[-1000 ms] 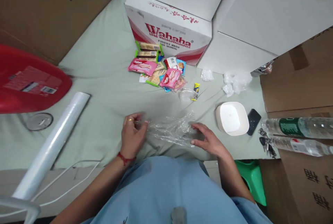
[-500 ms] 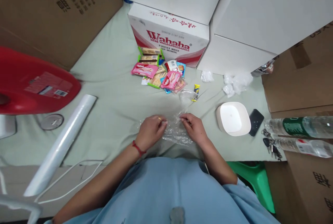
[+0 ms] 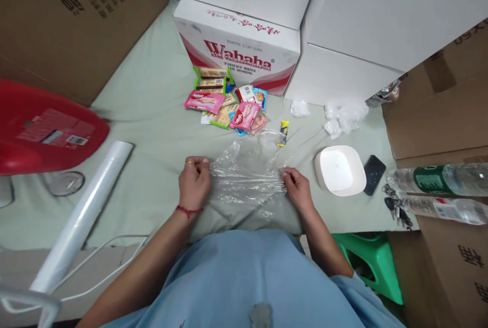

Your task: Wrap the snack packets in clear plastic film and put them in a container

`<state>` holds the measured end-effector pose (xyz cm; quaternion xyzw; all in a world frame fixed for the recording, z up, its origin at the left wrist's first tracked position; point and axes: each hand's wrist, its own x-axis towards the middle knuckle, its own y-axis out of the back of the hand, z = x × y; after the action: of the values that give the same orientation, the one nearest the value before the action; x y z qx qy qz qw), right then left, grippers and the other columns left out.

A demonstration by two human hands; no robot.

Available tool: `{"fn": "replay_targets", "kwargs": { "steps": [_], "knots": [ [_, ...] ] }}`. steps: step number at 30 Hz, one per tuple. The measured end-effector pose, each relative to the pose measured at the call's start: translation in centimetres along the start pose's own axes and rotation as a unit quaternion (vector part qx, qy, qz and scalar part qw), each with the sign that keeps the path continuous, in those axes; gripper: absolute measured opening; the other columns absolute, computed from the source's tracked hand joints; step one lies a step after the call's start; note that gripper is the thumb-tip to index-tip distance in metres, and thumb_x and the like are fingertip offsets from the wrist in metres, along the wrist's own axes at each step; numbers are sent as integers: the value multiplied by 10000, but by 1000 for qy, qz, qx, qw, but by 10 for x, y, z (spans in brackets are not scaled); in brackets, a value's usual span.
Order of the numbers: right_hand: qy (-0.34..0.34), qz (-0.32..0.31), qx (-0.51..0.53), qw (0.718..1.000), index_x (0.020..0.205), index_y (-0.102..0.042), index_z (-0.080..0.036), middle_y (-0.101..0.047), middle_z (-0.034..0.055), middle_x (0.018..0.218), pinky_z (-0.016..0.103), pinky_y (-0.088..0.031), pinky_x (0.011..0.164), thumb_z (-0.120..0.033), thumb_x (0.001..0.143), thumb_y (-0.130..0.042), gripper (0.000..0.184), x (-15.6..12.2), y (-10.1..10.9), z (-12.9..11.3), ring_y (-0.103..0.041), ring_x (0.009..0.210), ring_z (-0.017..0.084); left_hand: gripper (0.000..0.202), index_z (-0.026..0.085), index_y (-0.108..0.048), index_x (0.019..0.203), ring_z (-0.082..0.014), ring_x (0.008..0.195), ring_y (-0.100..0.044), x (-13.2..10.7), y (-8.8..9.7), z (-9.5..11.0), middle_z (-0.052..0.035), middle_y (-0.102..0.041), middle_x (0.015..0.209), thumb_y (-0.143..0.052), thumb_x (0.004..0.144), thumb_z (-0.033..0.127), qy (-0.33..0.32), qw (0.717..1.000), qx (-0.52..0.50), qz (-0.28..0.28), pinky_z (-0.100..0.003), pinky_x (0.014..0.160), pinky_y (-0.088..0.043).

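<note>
The clear plastic film (image 3: 244,179) is stretched between your hands, low over the table (image 3: 152,114), on the near side of the snack packets (image 3: 229,107). It looks weightless, limp and clingy, and likely to crease or tear, so hold it by its edges. Your left hand (image 3: 194,183) and right hand (image 3: 297,189) each have their grip pinched closed on opposite edges.

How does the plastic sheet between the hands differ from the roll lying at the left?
The plastic sheet is spread out and crinkled; the roll is wound into a tight tube. The sheet is see-through, while the roll looks milky white. The sheet is pinched at its ends by the left hand and the right hand; no hand touches the roll. Both look like thin plastic film.
</note>
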<state>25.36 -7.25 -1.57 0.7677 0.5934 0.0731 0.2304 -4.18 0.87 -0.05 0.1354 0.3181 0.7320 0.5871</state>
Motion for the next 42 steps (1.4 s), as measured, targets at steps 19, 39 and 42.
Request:
{"fn": "replay_targets", "kwargs": {
  "steps": [19, 39, 42],
  "knots": [
    [-78, 3, 115, 990, 959, -528, -247, -728, -6, 818, 263, -363, 412, -650, 929, -545, 405, 6, -2, -6, -438, 408, 97, 1206, 476, -160, 1652, -15, 489, -361, -12, 13, 21, -119, -637, 1471, -851, 678, 309, 108, 870, -353, -326, -193, 400, -303],
    [4, 18, -6, 1000, 1068, -672, -230, -757, 36, 868, 303, -512, 636, -523, 1003, -511, 341, 3, -2, 9, -658, 699, 195, 206, 218, -669, 1055, -244, 975, -635, -15, 14, 7, -83, -664, 1048, -546, 923, 316, -219, 972, 57, 55, -437, 987, -511],
    [16, 20, -13, 1000, 1075, -679, -225, -760, 41, 872, 320, -535, 705, -505, 1008, -505, 336, 4, -2, 6, -683, 765, 210, 316, 197, -688, 1116, -322, 1149, -608, -9, 4, 8, -136, -679, 1106, -504, 968, 407, -237, 965, 111, 21, -522, 1082, -459]
  ]
}}
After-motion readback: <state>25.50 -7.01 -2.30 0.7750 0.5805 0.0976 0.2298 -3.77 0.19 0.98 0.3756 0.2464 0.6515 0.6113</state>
